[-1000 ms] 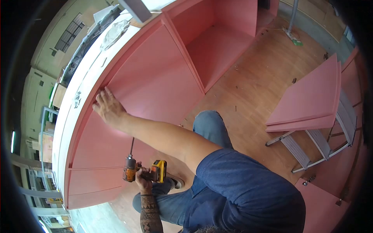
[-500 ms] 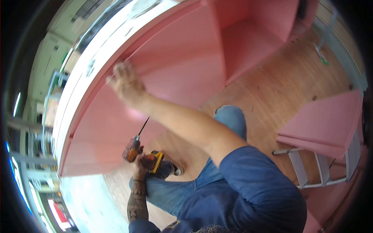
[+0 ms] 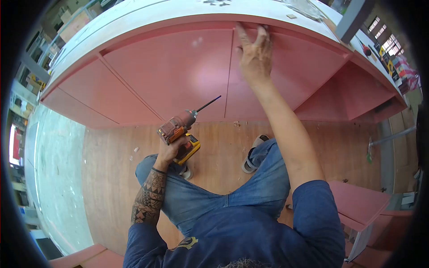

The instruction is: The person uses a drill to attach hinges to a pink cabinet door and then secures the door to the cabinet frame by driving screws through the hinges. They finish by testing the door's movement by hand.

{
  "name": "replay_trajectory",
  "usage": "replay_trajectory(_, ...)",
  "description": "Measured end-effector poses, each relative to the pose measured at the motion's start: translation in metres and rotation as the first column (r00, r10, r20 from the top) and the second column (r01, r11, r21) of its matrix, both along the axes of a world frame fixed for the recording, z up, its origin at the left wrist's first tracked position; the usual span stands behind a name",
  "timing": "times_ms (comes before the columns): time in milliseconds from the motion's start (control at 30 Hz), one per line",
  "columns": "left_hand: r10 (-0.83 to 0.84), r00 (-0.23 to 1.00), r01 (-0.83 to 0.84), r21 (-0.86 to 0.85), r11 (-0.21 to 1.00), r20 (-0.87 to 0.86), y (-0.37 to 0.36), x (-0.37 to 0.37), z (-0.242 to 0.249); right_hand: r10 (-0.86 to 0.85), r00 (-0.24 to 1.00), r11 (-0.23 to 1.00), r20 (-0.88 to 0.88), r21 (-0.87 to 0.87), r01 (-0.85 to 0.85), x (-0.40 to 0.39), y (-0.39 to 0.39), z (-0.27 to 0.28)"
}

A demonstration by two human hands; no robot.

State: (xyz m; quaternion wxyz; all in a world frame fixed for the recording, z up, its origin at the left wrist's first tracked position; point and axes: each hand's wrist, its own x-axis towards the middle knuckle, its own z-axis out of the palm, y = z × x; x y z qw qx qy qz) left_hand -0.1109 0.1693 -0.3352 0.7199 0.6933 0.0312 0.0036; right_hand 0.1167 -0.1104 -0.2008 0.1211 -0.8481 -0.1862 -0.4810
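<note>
My left hand (image 3: 169,151) is closed round the handle of a cordless drill (image 3: 177,127) with a yellow battery (image 3: 190,149) at its base. From its chuck a long, thin bit (image 3: 209,103) points up and right, toward the pink cabinet front (image 3: 183,71). My right hand (image 3: 258,53) reaches up with fingers apart, its fingertips at the top edge of a pink door (image 3: 290,67). They lie close to the narrow seam between this door and its left neighbour. Part of the fingertips is hidden under the overhanging top.
A white countertop (image 3: 170,12) runs along the top of the cabinet, with small items on it. At the right is an open pink compartment (image 3: 344,96). Loose pink panels (image 3: 357,201) lie over a step ladder (image 3: 359,243) at lower right. A grey post (image 3: 355,20) stands behind.
My view has swung to face the cabinet front squarely. My right hand has shifted along the top edge to the door seam. The drill stays in my left hand.
</note>
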Motion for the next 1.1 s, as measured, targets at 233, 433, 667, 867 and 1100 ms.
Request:
replay_trajectory(233,0.101,0.994,-0.095,-0.165,0.982,0.032,-0.011,-0.011,0.004,-0.033,0.999,0.999,-0.037,0.037,0.035,-0.046,-0.014,0.025)
replay_trajectory(433,0.228,0.974,-0.208,-0.377,0.903,0.007,-0.014,-0.016,0.01,0.088,0.991,0.991,-0.098,0.109,-0.077,-0.087,-0.033,0.023)
replay_trajectory(667,0.309,0.951,-0.277,-0.381,0.882,0.024,-0.029,-0.018,0.005,0.027,0.991,0.999,-0.135,0.03,-0.023,-0.077,-0.05,0.016)
replay_trajectory(867,0.292,0.956,-0.262,-0.373,0.89,0.026,-0.035,-0.016,0.003,0.045,0.99,0.996,-0.131,0.078,-0.035,-0.075,-0.06,0.014)
replay_trajectory(1100,0.309,0.949,-0.259,-0.411,0.874,0.059,-0.043,-0.008,-0.01,0.036,0.983,0.998,-0.178,0.059,-0.026,-0.071,-0.067,0.008)
